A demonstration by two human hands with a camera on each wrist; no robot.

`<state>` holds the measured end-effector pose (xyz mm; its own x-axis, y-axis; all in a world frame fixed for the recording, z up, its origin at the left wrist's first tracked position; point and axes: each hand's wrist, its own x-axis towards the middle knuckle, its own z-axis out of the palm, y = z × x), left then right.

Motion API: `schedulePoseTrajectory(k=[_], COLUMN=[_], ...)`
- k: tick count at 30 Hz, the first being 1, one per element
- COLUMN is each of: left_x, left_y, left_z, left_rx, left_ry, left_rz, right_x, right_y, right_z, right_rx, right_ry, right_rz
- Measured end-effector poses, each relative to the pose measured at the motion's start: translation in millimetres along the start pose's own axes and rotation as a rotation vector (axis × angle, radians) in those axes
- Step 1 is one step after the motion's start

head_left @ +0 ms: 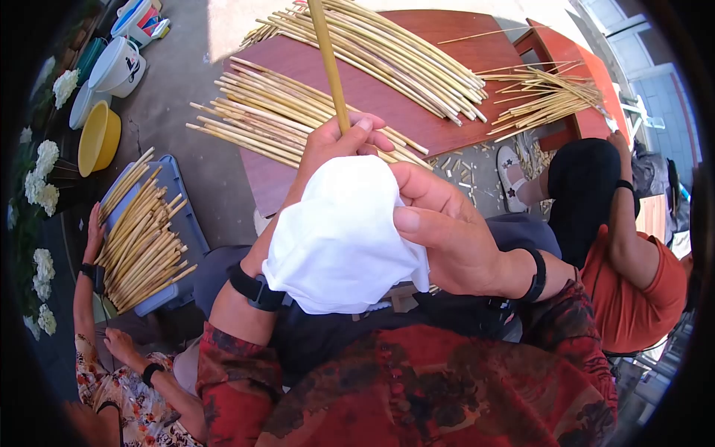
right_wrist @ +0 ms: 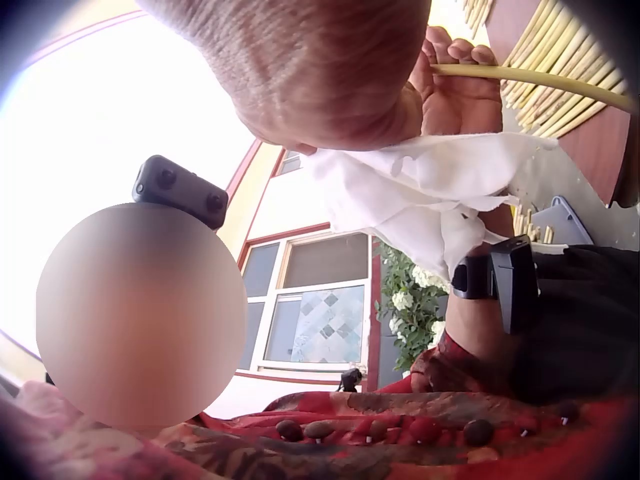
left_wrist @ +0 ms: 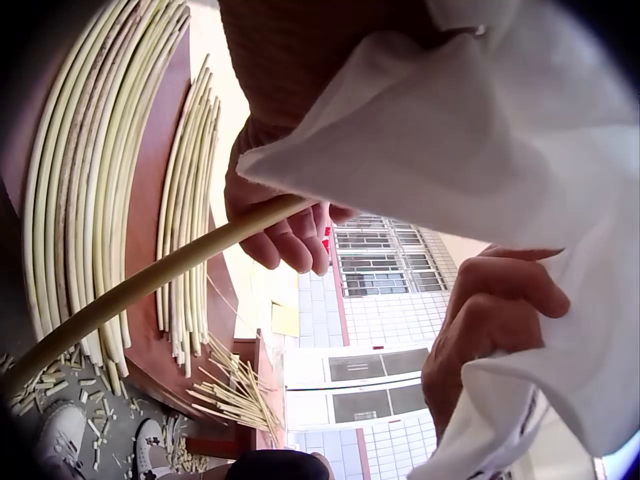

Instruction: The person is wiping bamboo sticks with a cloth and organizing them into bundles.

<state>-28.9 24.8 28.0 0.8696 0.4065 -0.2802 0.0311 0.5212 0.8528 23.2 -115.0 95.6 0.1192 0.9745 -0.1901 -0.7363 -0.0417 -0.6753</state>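
My left hand holds a long, yellowish cane stick near its lower end, thumb across it. The stick points up and away from me in the head view. My right hand pinches a white cloth between thumb and fingers. That cloth hangs over my left wrist and palm, hiding much of the left hand. Seen from the left wrist, the stick runs out from under a cloth corner. The right wrist view shows the left fingers curled by the stick's end.
Bundles of similar canes lie on a reddish-brown table ahead. Offcuts litter the ground. At left, another person's hand rests by a blue-grey crate of canes. Another person sits at right. A yellow basin and white buckets stand far left.
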Motion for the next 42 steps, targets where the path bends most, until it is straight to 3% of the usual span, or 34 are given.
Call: schedulePoseTrajectory(k=[6, 14, 18, 20, 23, 29, 42], left_x=[-2.5, -16.2, -14.6, -15.9, -17.1, -15.7, -14.6], left_y=[13.9, 20.3, 10.4, 11.8, 22.1, 27.0, 23.2], left_z=[-15.5, -6.1, 3.2, 1.5, -4.0, -15.1, -9.7], left_rx=[-0.076, 0.005, 0.025, 0.015, -0.031, -0.124, -0.111], left_ry=[-0.116, -0.122, -0.028, 0.021, 0.101, 0.142, 0.108], left_rz=[0.045, 0.014, 0.078, 0.108, 0.173, 0.228, 0.198], right_x=[-3.3, 5.7, 11.6, 14.1, 15.9, 15.9, 8.6], right_y=[-10.3, -19.0, -18.2, -19.9, -19.9, -18.8, -19.5], right_z=[-11.5, -30.8, -33.0, -29.7, -30.1, -31.4, -28.1], right_rx=[-0.050, -0.519, -0.449, -0.253, -0.273, -0.426, -0.259], right_ry=[0.037, 0.163, 0.196, 0.195, 0.131, 0.140, 0.147], right_rz=[-0.029, -0.091, -0.048, 0.056, 0.181, 0.247, -0.013])
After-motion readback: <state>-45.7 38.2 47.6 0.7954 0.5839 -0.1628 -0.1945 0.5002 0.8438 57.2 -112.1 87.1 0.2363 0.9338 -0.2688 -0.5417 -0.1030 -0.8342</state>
